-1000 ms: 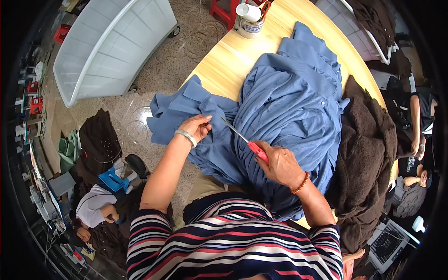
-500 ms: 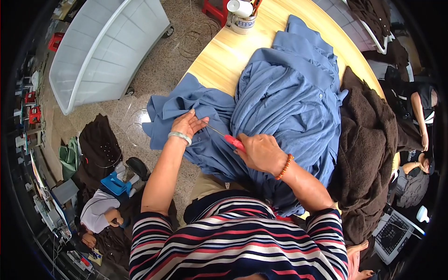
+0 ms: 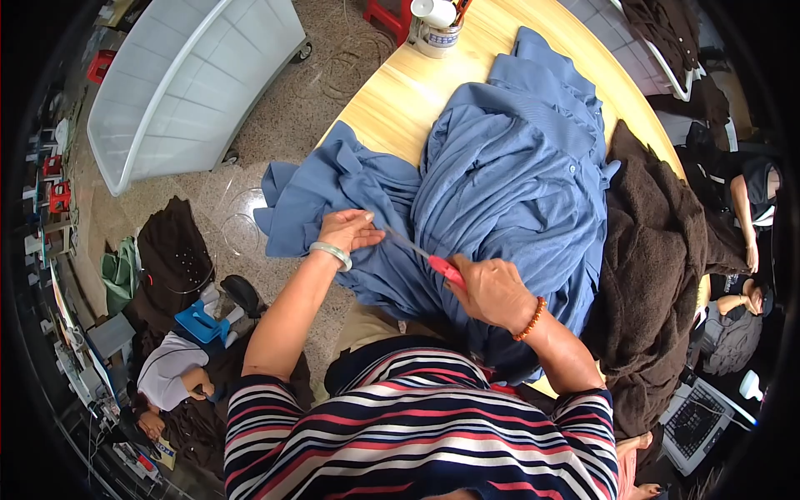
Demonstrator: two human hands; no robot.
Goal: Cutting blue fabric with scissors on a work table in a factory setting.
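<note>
A blue garment (image 3: 333, 187), creased and partly folded, spreads over the table's near left edge. Just above it hovers my left hand (image 3: 354, 232), fingers loosely bent and apart, with no cloth gathered in them. My right hand (image 3: 493, 292) is closed around the red handle of a tool with a thin metal shaft (image 3: 410, 245). The tool's tip points left, close to my left fingertips; its exact shape is too fine to make out. A large heap of blue garments (image 3: 521, 183) with buttons lies directly beyond my right hand.
Dark brown fuzzy garments (image 3: 654, 258) lie along the right side. On the wooden table (image 3: 392, 108) stands a holder with a white cup (image 3: 435, 33). A grey wheeled bin (image 3: 192, 92) stands at the far left. Another person (image 3: 179, 375) sits at the lower left.
My left hand has moved right and nearer, off the garment's edge, where a fold now lies spread farther away. My right hand and the red-handled tool have shifted right and nearer.
</note>
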